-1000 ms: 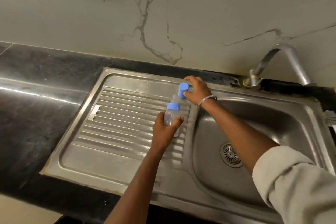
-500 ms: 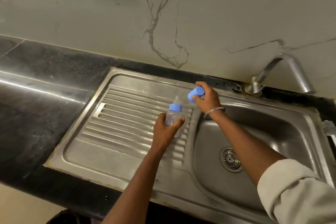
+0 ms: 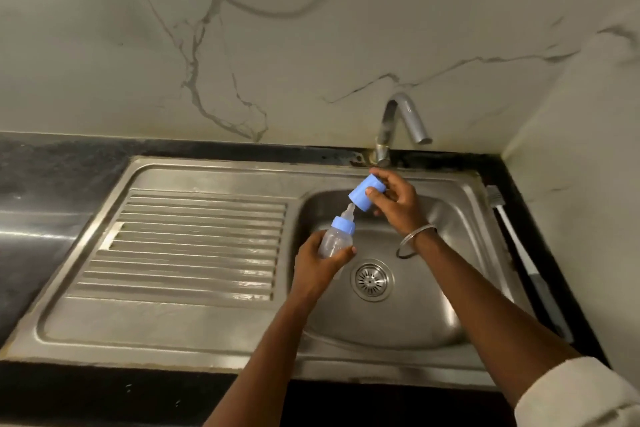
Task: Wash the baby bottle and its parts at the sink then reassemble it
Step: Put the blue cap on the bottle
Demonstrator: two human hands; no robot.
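My left hand (image 3: 317, 265) grips a small clear baby bottle (image 3: 333, 239) with a blue collar and a pale teat, tilted toward the upper right over the sink basin (image 3: 398, 319). My right hand (image 3: 394, 199) holds the blue cap (image 3: 365, 192) just above and to the right of the teat, apart from the bottle, with its open end facing down-left. A metal bangle sits on my right wrist. Both hands are over the left part of the basin, below the tap (image 3: 401, 125).
The steel sink has a ribbed draining board (image 3: 194, 243) on the left and a drain (image 3: 371, 279) in the basin. A brush (image 3: 516, 243) lies along the dark counter at the right. No water runs from the tap. A marble wall rises behind.
The cap has come off the bottle and moved up and right in my right hand. Both hands and the bottle have shifted from the draining board to over the basin.
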